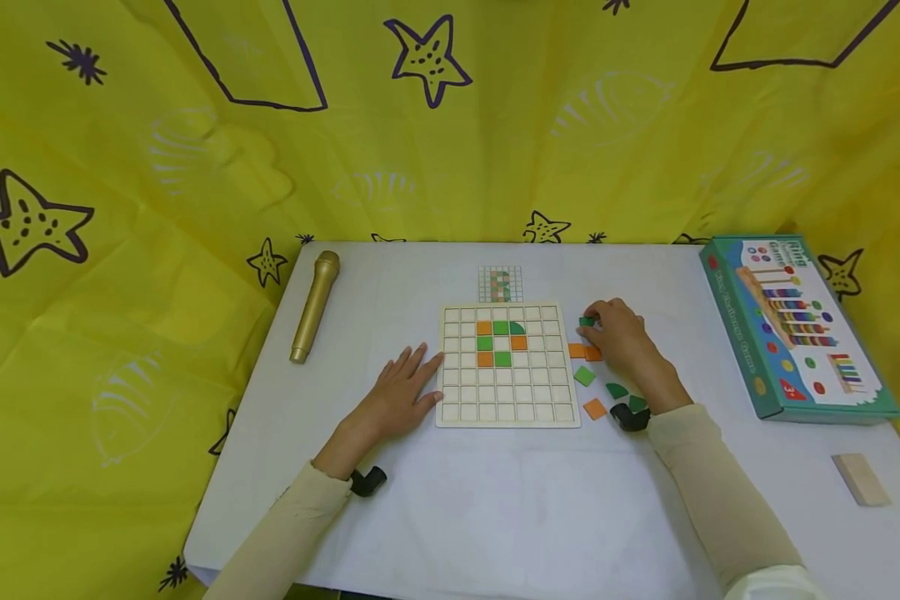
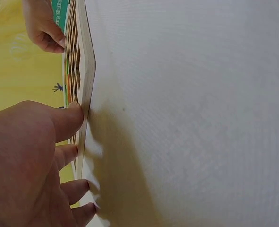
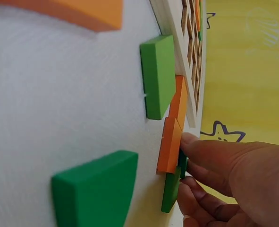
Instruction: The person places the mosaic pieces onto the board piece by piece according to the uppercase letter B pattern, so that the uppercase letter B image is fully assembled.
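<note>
A wooden grid board (image 1: 510, 414) lies flat on the white table, with several orange and green tiles set in its upper cells. Along its left edge rests my left hand (image 1: 397, 402), fingers spread and thumb touching the rim. To the right of the board, my right hand (image 1: 621, 337) pinches a dark green tile (image 1: 587, 322) between thumb and fingers; its exact shape is partly hidden. Near that hand lie orange tiles (image 1: 576, 351), a light green square tile (image 1: 584, 376) and dark green rounded tiles (image 1: 617, 390). Another green tile (image 3: 171, 191) sits close to the fingertips.
A small pattern card (image 1: 500, 284) lies just behind the board. At the left stands out a gold microphone (image 1: 316, 307), lying down. A boxed game (image 1: 798, 329) and a wooden block (image 1: 861, 479) are on the right. Yellow curtain (image 1: 495, 167) hangs behind the table.
</note>
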Motion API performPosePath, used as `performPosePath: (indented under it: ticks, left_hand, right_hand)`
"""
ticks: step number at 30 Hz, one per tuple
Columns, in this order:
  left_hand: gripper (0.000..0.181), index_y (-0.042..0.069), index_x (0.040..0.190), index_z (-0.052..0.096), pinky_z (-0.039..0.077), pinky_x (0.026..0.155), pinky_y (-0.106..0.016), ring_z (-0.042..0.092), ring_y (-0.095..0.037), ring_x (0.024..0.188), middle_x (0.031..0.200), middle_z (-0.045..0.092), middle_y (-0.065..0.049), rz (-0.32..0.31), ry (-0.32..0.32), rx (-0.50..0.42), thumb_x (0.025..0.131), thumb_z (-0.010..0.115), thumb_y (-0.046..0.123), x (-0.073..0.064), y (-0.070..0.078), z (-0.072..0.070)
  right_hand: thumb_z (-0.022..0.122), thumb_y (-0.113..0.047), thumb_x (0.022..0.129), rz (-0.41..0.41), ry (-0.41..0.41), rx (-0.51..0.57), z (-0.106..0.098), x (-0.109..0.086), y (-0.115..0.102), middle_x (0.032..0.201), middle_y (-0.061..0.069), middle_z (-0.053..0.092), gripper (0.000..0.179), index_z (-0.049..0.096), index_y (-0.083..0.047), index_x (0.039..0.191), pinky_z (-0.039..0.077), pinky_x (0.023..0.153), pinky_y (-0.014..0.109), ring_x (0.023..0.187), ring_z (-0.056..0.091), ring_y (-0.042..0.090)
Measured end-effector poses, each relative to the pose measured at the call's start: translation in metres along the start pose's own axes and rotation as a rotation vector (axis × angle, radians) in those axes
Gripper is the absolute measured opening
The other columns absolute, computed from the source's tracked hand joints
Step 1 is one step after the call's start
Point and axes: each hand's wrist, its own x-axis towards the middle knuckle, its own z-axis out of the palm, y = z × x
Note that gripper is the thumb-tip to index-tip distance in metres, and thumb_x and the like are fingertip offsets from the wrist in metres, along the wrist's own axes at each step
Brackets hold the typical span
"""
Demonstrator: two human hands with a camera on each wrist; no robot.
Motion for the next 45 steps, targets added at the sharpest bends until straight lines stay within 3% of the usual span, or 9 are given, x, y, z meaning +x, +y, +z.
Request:
performPosePath:
  ticks: [6, 12, 18, 22, 33, 45]
  left_hand:
    - [0.068, 0.022, 0.170, 0.026, 0.012, 0.130, -0.061, 0.007, -0.037, 0.164, 0.178, 0.012, -0.012, -0.001, -0.001, 0.002, 0.111, 0.050, 0.046, 0.000, 0.000, 0.000]
    - [0.068, 0.021, 0.169, 0.027, 0.011, 0.130, -0.061, 0.006, -0.038, 0.164, 0.177, 0.012, -0.013, -0.001, 0.003, -0.006, 0.111, 0.050, 0.045, -0.002, 0.001, -0.002]
    - [0.068, 0.023, 0.170, 0.025, 0.011, 0.130, -0.061, 0.005, -0.037, 0.164, 0.178, 0.011, -0.011, -0.008, 0.001, 0.000, 0.111, 0.049, 0.047, 0.000, 0.000, -0.002]
    - [0.068, 0.025, 0.170, 0.023, 0.010, 0.130, -0.060, 0.004, -0.035, 0.165, 0.178, 0.009, -0.009, -0.011, -0.006, 0.005, 0.111, 0.048, 0.048, 0.002, -0.003, -0.001]
    - [0.068, 0.025, 0.170, 0.022, 0.009, 0.130, -0.061, 0.003, -0.035, 0.165, 0.178, 0.008, -0.010, -0.001, -0.017, 0.011, 0.111, 0.047, 0.049, 0.003, -0.005, 0.000]
    - [0.068, 0.022, 0.170, 0.026, 0.012, 0.129, -0.063, 0.007, -0.038, 0.164, 0.177, 0.012, -0.013, 0.011, 0.002, -0.005, 0.111, 0.050, 0.046, 0.000, -0.001, 0.000]
  right_hand:
    - [0.064, -0.028, 0.108, 0.012, 0.003, 0.078, 0.001, -0.006, -0.007, 0.139, 0.026, 0.049, 0.045, 0.056, 0.001, 0.141, 0.043, 0.105, 0.062, 0.121, 0.045, 0.046]
    - [0.066, -0.022, 0.106, -0.132, 0.021, 0.069, 0.012, -0.014, -0.024, 0.136, 0.029, 0.054, 0.040, 0.061, 0.006, 0.135, 0.032, 0.113, 0.065, 0.122, 0.055, 0.044]
    - [0.071, -0.019, 0.103, -0.245, -0.003, 0.051, 0.036, -0.025, -0.044, 0.126, 0.022, 0.059, 0.033, 0.066, 0.002, 0.128, 0.043, 0.102, 0.056, 0.113, 0.058, 0.037]
    - [0.074, -0.019, 0.101, -0.287, 0.000, 0.038, 0.048, -0.031, -0.053, 0.124, 0.018, 0.061, 0.033, 0.067, 0.000, 0.126, 0.043, 0.099, 0.055, 0.115, 0.058, 0.036]
    - [0.076, -0.016, 0.100, -0.333, 0.025, 0.046, 0.063, -0.030, -0.062, 0.109, 0.011, 0.059, 0.014, 0.068, -0.007, 0.107, 0.051, 0.086, 0.041, 0.095, 0.055, 0.026]
    - [0.074, -0.013, 0.101, -0.339, 0.012, 0.024, 0.068, -0.026, -0.066, 0.108, 0.010, 0.060, 0.012, 0.070, -0.006, 0.109, 0.051, 0.087, 0.041, 0.097, 0.055, 0.027]
